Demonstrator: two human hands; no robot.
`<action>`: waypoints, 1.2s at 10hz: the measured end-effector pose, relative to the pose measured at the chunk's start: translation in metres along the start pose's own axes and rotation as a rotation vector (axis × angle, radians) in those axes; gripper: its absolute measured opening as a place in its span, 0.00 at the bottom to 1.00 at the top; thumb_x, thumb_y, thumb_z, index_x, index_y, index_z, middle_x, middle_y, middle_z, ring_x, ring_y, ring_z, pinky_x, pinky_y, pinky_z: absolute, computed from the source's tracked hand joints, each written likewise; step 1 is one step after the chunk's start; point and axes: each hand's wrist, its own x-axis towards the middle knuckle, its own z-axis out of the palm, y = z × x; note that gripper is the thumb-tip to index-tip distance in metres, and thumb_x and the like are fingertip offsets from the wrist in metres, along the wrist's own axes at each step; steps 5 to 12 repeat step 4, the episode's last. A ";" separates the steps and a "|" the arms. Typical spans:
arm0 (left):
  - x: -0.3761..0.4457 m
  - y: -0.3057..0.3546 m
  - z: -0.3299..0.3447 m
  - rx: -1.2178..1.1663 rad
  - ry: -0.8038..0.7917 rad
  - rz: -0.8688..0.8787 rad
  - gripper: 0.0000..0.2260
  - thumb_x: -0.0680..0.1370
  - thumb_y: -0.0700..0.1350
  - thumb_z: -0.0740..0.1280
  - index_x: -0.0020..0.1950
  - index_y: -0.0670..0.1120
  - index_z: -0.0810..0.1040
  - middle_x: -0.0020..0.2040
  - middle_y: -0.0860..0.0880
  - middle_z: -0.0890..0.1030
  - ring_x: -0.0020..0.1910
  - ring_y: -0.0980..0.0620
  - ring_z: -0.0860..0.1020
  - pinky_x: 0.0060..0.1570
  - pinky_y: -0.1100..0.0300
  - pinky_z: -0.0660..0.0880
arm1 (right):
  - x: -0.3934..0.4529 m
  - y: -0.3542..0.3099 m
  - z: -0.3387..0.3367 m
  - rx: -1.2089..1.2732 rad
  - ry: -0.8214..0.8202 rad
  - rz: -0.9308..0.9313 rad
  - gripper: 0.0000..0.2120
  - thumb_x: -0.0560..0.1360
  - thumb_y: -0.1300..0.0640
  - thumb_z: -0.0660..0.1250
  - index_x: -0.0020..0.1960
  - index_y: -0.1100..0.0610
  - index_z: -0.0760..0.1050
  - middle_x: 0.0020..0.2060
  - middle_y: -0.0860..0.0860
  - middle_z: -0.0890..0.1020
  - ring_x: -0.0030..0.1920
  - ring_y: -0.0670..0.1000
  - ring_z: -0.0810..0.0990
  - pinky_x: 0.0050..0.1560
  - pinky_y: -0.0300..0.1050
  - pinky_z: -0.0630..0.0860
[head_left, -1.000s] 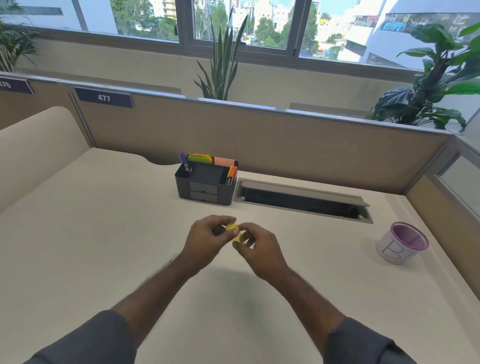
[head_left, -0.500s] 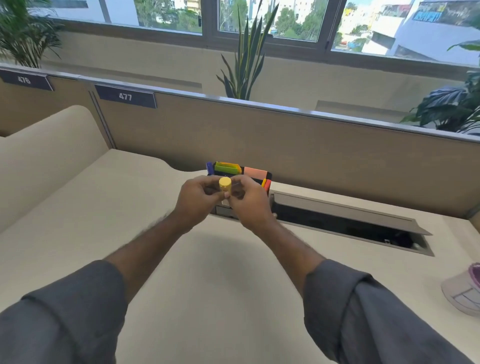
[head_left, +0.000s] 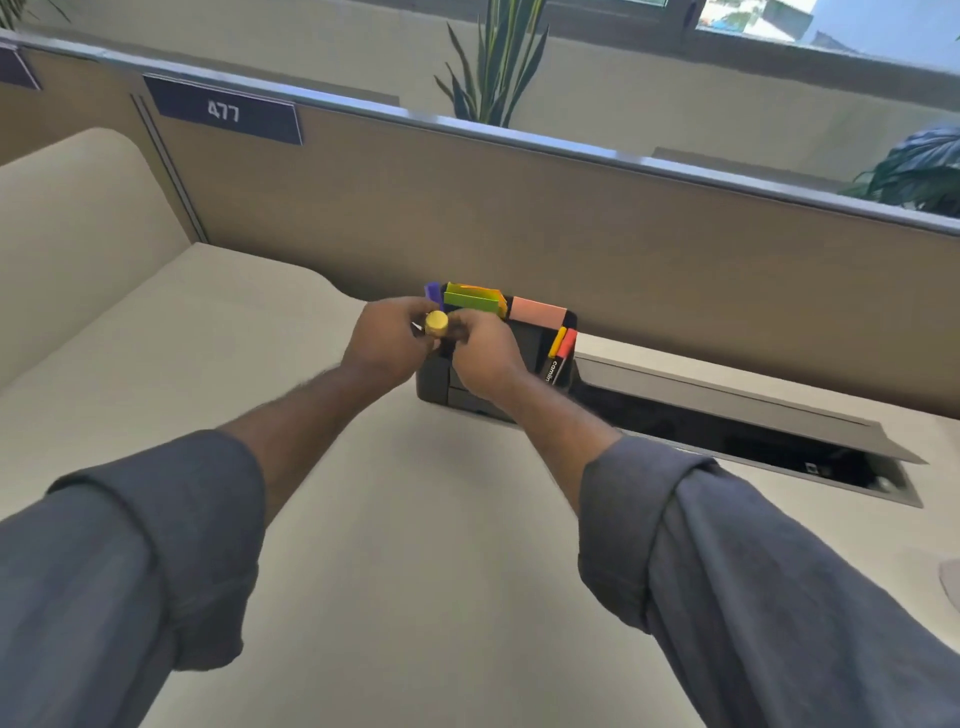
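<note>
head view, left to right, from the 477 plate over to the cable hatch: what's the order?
dark blue 477 plate → left hand → small yellow cylinder, pinched between both hands → right hand → pink sticky-note pad → red-capped marker → open grey cable hatch

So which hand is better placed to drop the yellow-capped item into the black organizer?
Probably the right hand: it sits over the black organizer, the left hand beside its left edge. Both pinch the yellow-capped item.
</note>
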 end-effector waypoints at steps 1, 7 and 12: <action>0.000 -0.007 0.005 0.138 -0.083 0.004 0.12 0.73 0.41 0.71 0.56 0.46 0.85 0.50 0.45 0.86 0.50 0.43 0.81 0.51 0.52 0.77 | -0.001 0.007 0.011 -0.159 0.014 0.026 0.22 0.74 0.71 0.62 0.61 0.52 0.79 0.57 0.56 0.80 0.58 0.60 0.76 0.59 0.61 0.76; -0.015 0.006 -0.001 0.154 -0.108 -0.005 0.17 0.73 0.41 0.69 0.63 0.48 0.80 0.55 0.46 0.85 0.53 0.42 0.80 0.52 0.51 0.77 | -0.025 0.004 -0.001 -0.154 0.070 -0.004 0.21 0.75 0.72 0.62 0.63 0.56 0.78 0.59 0.56 0.79 0.62 0.58 0.75 0.60 0.55 0.76; -0.015 0.006 -0.001 0.154 -0.108 -0.005 0.17 0.73 0.41 0.69 0.63 0.48 0.80 0.55 0.46 0.85 0.53 0.42 0.80 0.52 0.51 0.77 | -0.025 0.004 -0.001 -0.154 0.070 -0.004 0.21 0.75 0.72 0.62 0.63 0.56 0.78 0.59 0.56 0.79 0.62 0.58 0.75 0.60 0.55 0.76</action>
